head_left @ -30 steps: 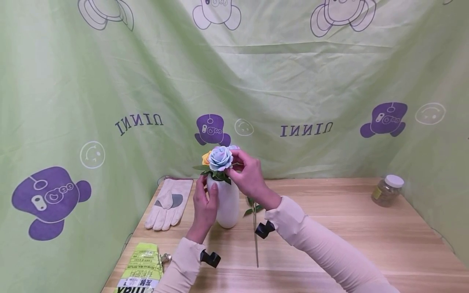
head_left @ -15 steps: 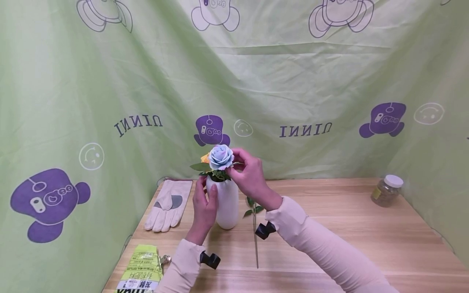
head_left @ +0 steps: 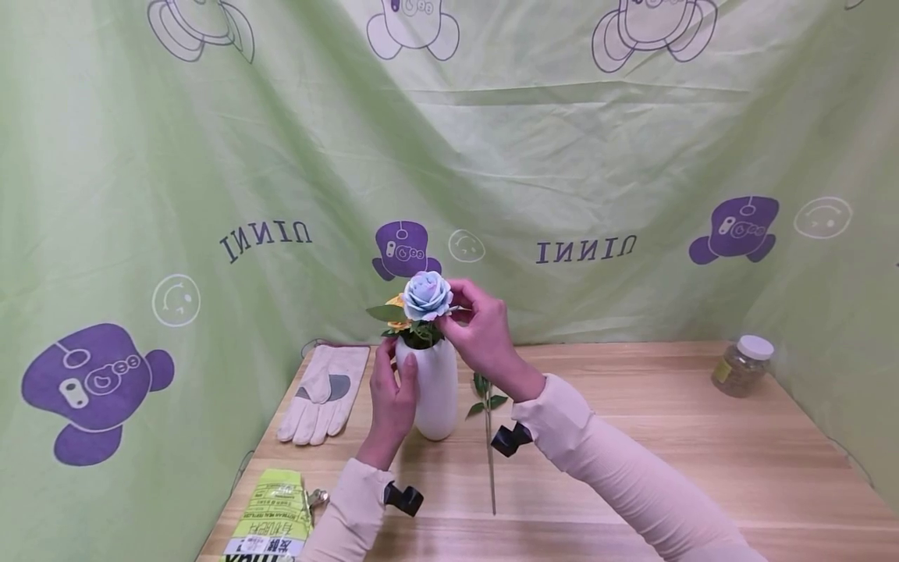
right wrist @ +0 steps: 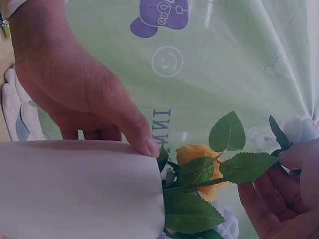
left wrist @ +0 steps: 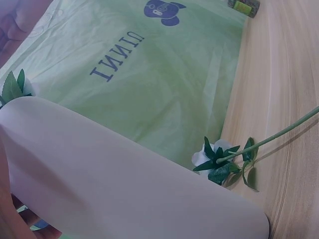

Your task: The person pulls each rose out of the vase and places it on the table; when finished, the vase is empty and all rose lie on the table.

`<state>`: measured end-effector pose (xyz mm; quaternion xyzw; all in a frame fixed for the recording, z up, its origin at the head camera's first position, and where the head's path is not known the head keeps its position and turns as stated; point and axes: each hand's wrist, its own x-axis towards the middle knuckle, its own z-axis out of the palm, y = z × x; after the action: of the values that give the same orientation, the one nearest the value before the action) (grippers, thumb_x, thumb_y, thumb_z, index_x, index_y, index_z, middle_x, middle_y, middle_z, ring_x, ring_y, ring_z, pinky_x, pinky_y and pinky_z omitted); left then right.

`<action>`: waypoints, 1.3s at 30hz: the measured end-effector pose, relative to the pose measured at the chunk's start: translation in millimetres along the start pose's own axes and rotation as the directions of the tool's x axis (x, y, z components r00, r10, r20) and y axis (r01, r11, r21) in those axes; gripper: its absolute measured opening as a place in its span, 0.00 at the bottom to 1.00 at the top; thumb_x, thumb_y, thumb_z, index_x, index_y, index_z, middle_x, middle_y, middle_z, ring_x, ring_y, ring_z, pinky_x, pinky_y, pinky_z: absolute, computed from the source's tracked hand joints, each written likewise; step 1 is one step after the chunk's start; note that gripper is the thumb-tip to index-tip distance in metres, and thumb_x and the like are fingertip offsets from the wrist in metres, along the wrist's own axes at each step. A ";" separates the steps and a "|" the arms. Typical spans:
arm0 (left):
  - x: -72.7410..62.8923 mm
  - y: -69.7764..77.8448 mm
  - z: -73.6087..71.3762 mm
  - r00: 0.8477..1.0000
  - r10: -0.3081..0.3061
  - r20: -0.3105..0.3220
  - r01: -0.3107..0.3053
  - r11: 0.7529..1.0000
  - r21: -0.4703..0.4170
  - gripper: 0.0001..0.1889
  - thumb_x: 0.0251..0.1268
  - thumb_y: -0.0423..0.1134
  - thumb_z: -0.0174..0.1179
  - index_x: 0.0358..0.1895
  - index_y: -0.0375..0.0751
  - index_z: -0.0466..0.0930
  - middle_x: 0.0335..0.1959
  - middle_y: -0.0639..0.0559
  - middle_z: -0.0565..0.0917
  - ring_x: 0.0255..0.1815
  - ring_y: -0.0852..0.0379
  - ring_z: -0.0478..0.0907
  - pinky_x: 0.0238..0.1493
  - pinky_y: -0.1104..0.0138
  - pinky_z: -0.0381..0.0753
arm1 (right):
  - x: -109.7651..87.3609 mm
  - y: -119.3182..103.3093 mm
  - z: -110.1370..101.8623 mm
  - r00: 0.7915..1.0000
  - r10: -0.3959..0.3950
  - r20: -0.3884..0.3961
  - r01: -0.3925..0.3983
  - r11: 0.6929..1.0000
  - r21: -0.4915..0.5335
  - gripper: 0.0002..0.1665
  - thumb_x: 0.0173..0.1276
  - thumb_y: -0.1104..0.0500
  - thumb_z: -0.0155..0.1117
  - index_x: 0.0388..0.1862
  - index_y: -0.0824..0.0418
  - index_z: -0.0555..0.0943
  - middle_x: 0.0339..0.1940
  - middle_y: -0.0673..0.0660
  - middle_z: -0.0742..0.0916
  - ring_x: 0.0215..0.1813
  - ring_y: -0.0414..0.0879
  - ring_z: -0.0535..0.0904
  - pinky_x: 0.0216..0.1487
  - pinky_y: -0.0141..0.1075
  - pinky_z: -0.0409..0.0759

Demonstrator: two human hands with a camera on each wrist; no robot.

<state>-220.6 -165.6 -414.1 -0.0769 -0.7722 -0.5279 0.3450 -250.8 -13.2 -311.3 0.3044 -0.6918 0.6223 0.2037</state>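
Observation:
A tall white vase (head_left: pixel 437 394) stands upright on the table, with my left hand (head_left: pixel 393 394) gripping its upper side; the thumb lies close to the mouth in the right wrist view. My right hand (head_left: pixel 481 332) pinches a pale blue rose (head_left: pixel 427 295) just under its bloom, above the vase. Its leafy stem (right wrist: pixel 199 185) runs down into the vase mouth. Behind it, a yellow-orange rose (right wrist: pixel 192 155) also stands in the vase. More petals show low in the right wrist view, partly covered by leaves. The lower stems are hidden inside the vase.
Right of the vase, another rose lies on the table, its stem (head_left: pixel 492 468) pointing toward me and its pale bloom (left wrist: pixel 204 158) at the far end. A work glove (head_left: pixel 326 394) and a green fertilizer bag (head_left: pixel 270 511) lie left. A lidded jar (head_left: pixel 744 367) stands back right.
The blue rose has risen slightly and shifted a little right with my right hand, so more of the yellow-orange rose shows beneath it. My left hand stays on the vase.

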 end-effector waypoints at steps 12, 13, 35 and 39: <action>0.1 -23.3 1.7 1.000 0.014 0.000 -0.014 1.000 -0.003 0.23 0.75 0.38 0.52 0.68 0.33 0.66 0.62 0.34 0.77 0.65 0.38 0.74 0.62 0.43 0.77 | 6.2 -5.7 -3.6 1.000 -0.015 -0.006 0.015 1.000 0.007 0.23 0.58 0.73 0.69 0.54 0.71 0.80 0.49 0.68 0.88 0.48 0.58 0.88 0.48 0.34 0.87; 0.2 -23.5 1.8 1.000 0.016 0.001 -0.016 1.000 -0.005 0.23 0.75 0.38 0.52 0.68 0.32 0.65 0.62 0.33 0.76 0.64 0.37 0.74 0.62 0.42 0.77 | 6.7 -6.3 -3.8 1.000 -0.015 -0.006 0.015 1.000 0.011 0.23 0.58 0.74 0.69 0.54 0.71 0.80 0.49 0.68 0.88 0.48 0.58 0.88 0.47 0.34 0.87; 0.7 -23.8 0.8 0.999 0.034 -0.001 -0.034 0.999 0.014 0.22 0.73 0.37 0.53 0.65 0.32 0.66 0.60 0.36 0.77 0.63 0.42 0.76 0.61 0.44 0.78 | 8.7 -29.5 -11.4 0.994 -0.101 -0.050 0.103 0.993 0.049 0.22 0.58 0.75 0.67 0.53 0.74 0.79 0.49 0.70 0.88 0.47 0.60 0.88 0.46 0.34 0.87; 0.7 -24.0 0.4 0.999 0.047 -0.003 -0.046 0.999 0.019 0.22 0.74 0.36 0.53 0.66 0.32 0.66 0.60 0.37 0.78 0.65 0.46 0.75 0.62 0.45 0.78 | 10.2 -33.2 -13.0 0.989 -0.134 -0.059 0.138 0.988 0.067 0.22 0.58 0.76 0.67 0.53 0.75 0.79 0.50 0.71 0.87 0.47 0.61 0.88 0.46 0.34 0.87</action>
<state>-232.9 -175.8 -432.1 -0.0908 -0.7745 -0.5127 0.3592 -237.2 -3.4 -278.2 0.3410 -0.6410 0.6393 0.2532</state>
